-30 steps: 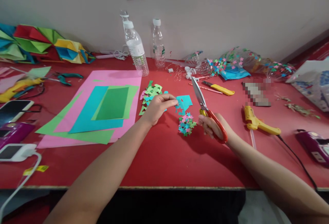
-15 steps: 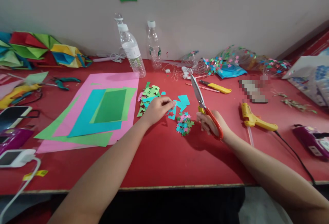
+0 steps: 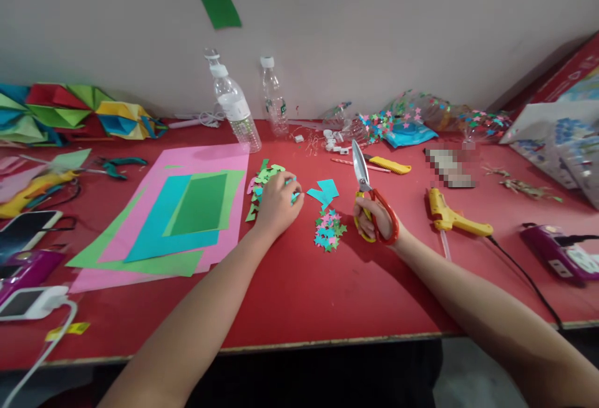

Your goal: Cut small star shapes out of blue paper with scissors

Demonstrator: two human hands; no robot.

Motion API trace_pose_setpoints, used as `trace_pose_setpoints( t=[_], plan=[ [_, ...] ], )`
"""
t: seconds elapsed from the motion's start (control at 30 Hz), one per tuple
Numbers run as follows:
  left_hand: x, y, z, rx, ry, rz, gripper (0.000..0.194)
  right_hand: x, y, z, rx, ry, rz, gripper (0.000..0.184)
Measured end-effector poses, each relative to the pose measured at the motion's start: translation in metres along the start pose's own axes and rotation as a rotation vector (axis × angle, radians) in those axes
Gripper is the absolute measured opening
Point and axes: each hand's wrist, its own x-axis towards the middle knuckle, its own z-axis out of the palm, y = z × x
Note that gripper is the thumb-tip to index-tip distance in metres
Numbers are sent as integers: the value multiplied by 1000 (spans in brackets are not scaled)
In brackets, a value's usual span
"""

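Observation:
My left hand (image 3: pixel 279 203) is over a heap of green, pink and blue cut-out paper scraps (image 3: pixel 262 180). Its fingers are curled round a blue paper scrap (image 3: pixel 294 198), partly hidden by the hand. In my right hand (image 3: pixel 373 219) is a pair of scissors (image 3: pixel 362 174) with red and yellow handles, blades pointing up and away from me. Small paper stars (image 3: pixel 329 231) in pink, blue and green lie in a pile between my hands. Just behind them are blue paper pieces (image 3: pixel 326 192).
Coloured paper sheets (image 3: pixel 154 208) lie on the left. Plastic bottles (image 3: pixel 234 105) stand at the back wall. A yellow utility knife (image 3: pixel 388 165) lies behind the scissors. A yellow glue gun (image 3: pixel 456 218) and a purple power strip (image 3: pixel 561 252) are on the right.
My left hand has moved left from the blue pieces to the scrap heap, with the blue scrap. The scissors have turned slightly in my right hand. The camera view has tilted up.

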Motion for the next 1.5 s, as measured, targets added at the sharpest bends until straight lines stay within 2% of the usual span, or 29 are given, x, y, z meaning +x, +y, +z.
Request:
trace_pose_setpoints(
  t=[0.13, 0.23, 0.3, 0.43, 0.57, 0.77, 0.97, 1.13, 1.37, 1.5],
  plan=[
    [-5, 7, 10, -69, -201, 126, 24, 1, 1, 0, 75, -19, -16, 38],
    [-5, 7, 16, -11, -263, 152, 31, 3, 3, 0, 104, -18, -24, 37],
    [-3, 7, 17, 63, -290, 185, 28, 4, 4, 0, 114, -7, -34, 36],
    [0, 10, 17, 214, -277, 262, 23, 5, 4, 2, 121, -2, -43, 36],
    [-3, 7, 18, 250, -260, 307, 25, 4, 1, 3, 117, 5, -47, 37],
    [-7, 0, 20, 227, -242, 236, 25, 6, 2, 2, 126, -5, -45, 35],
    [-1, 6, 20, 314, -366, 196, 26, 6, 3, 1, 129, -10, -39, 34],
    [-2, 7, 17, 256, -312, 158, 24, 9, 6, 1, 128, 14, -30, 35],
    [-5, 13, 22, 205, -305, 92, 14, 12, 7, 2, 101, 43, -25, 36],
    [-7, 13, 21, 194, -279, 136, 25, 14, 6, 4, 88, 32, -8, 35]
  ],
)
